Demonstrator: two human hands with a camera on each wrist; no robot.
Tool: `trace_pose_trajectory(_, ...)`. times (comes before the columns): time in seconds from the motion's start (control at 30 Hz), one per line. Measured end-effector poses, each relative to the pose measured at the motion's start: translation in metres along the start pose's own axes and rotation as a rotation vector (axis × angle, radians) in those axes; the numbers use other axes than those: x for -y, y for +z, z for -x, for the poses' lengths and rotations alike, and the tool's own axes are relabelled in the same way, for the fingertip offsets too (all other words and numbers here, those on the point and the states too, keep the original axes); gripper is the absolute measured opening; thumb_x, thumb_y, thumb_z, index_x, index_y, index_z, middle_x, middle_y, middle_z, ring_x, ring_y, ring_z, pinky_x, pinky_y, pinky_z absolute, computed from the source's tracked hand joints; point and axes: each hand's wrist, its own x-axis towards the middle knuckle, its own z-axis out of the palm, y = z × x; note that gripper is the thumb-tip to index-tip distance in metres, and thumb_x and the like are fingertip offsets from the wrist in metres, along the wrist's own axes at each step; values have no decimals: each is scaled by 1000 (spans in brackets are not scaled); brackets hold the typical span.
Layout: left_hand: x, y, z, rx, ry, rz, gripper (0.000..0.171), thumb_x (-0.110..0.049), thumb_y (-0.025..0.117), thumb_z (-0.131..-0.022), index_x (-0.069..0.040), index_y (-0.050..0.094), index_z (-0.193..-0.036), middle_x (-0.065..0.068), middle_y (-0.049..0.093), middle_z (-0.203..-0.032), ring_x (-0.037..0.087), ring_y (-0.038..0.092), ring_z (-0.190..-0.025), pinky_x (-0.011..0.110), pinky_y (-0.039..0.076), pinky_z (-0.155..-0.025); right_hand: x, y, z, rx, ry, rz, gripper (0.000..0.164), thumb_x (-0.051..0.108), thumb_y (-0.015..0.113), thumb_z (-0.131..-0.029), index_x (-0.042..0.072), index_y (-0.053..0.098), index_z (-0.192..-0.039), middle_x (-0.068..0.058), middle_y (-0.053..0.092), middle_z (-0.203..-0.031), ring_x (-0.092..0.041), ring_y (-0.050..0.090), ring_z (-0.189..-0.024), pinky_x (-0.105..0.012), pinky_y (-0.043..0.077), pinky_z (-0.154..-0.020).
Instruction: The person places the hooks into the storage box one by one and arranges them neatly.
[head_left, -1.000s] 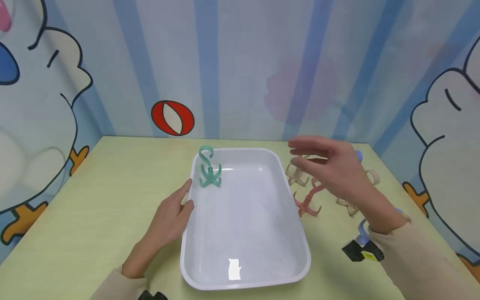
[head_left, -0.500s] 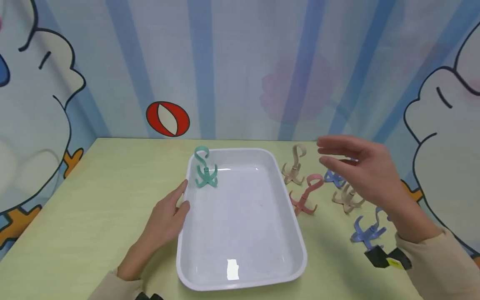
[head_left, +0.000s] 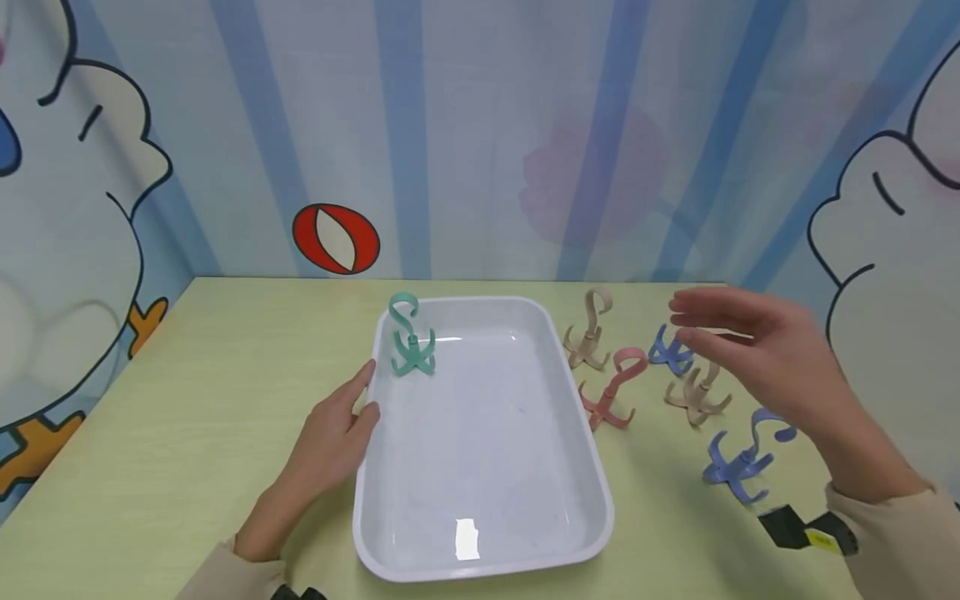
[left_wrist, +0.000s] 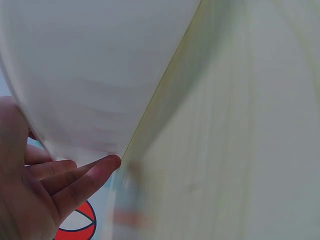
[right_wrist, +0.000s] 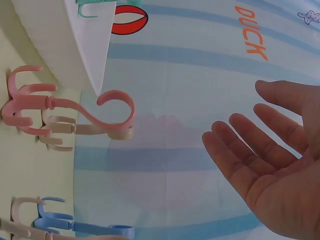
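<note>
A white tray (head_left: 480, 442) lies in the middle of the table, with a green four-pronged hook (head_left: 413, 350) upright in its far left corner. My left hand (head_left: 330, 442) rests against the tray's left side, thumb and index finger at the rim. In the left wrist view, the fingers (left_wrist: 82, 187) stretch along the tray's outer wall. To the right, my right hand (head_left: 765, 354) is raised over the table with nothing in it, its fingers loosely extended. Nearest below it are a blue hook (head_left: 670, 352), partly covered, and a beige hook (head_left: 697, 400).
Right of the tray stand another beige hook (head_left: 588, 342) and a pink hook (head_left: 611, 396), both close to its rim. Another blue hook (head_left: 738, 462) leans nearer the front. A patterned wall (head_left: 480, 142) rises behind the pale yellow table (head_left: 225, 358).
My right hand has moved right and slightly down, away from the tray, uncovering hooks behind it. The left hand stays at the tray's rim, and the green hook stays put.
</note>
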Motion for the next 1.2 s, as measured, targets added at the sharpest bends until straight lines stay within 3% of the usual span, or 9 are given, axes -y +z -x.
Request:
trace_pose_trajectory(0.1, 0, 0, 0, 5, -2, 4, 61, -18, 45, -108, -4, 32, -165, 23, 43, -165, 32, 79, -101, 53, 60, -96, -7, -6, 6, -20, 51, 23, 38, 20, 75, -99, 17, 71, -137, 34, 67, -119, 18, 64, -106, -2, 50, -84)
trace_pose_trajectory(0.43, 0, -1, -1, 3, 1, 22, 61, -17, 45, -108, -4, 32, -166, 23, 45, -163, 30, 79, -99, 51, 61, -94, -44, -33, 19, -27, 65, 44, 44, 15, 74, -99, 5, 66, -141, 38, 63, -119, 22, 61, -106, -1, 49, -81)
trace_pose_trajectory(0.67, -2, -1, 0, 8, -9, 23, 61, -17, 45, -108, -4, 32, -165, 23, 45, -163, 30, 79, -100, 50, 61, -93, -67, -43, 30, -38, 136, 76, 48, 18, 74, -100, 3, 62, -144, 42, 60, -115, 24, 59, -101, 0, 48, -78)
trace_pose_trajectory(0.93, -1, 0, 0, 15, -17, 23, 61, -17, 45, -108, -5, 32, -166, 22, 45, -163, 29, 78, -100, 47, 62, -91, -85, -44, 41, 44, 213, 75, 48, 20, 70, -103, 0, 60, -145, 43, 58, -114, 21, 62, -98, -3, 51, -77)
trace_pose_trajectory(1.2, -1, 0, -1, 28, -22, 24, 61, -18, 45, -108, -5, 30, -166, 23, 45, -163, 30, 78, -100, 45, 64, -87, -99, -47, 54, 132, 251, 68, 52, 28, 71, -102, 7, 60, -148, 38, 64, -118, 25, 57, -106, -7, 50, -78)
